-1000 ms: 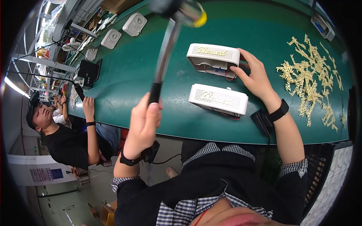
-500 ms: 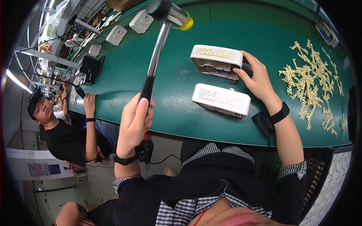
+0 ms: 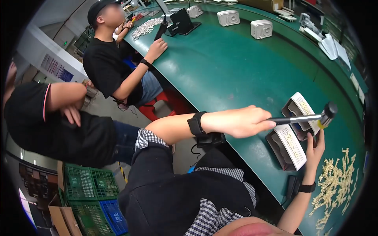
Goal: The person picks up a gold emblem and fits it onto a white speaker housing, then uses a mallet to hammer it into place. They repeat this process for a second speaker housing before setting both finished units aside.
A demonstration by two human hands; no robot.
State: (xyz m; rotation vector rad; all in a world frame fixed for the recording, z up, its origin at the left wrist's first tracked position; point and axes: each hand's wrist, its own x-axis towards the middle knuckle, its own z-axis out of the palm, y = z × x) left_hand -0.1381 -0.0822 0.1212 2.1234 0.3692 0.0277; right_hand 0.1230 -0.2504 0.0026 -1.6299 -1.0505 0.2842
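Observation:
My left hand (image 3: pixel 246 121) is closed around the dark grip of a hammer (image 3: pixel 299 118). Its black and yellow head is over the far white perforated housing (image 3: pixel 304 103), near the pale script lettering on that face. With thumb and fingers, my right hand (image 3: pixel 316 148) grips the right end of this same housing. A second white housing (image 3: pixel 293 147) lies beside it, nearer to me, also with raised lettering on its dotted face; neither hand is on it. Both housings show hollow open sides.
Many loose cream-coloured letter pieces (image 3: pixel 334 183) are heaped right of my right hand on the green table (image 3: pixel 220 78). Several white box-shaped parts (image 3: pixel 261 29) stand along the far side. One co-worker (image 3: pixel 114 63) sits at the table's left; another person (image 3: pixel 59 122) is nearby. Green crates (image 3: pixel 84 183) stand behind.
The view has swung left, bringing more of the co-workers into sight. The hammer has come down from its raised position to the far housing. My right hand keeps its hold there.

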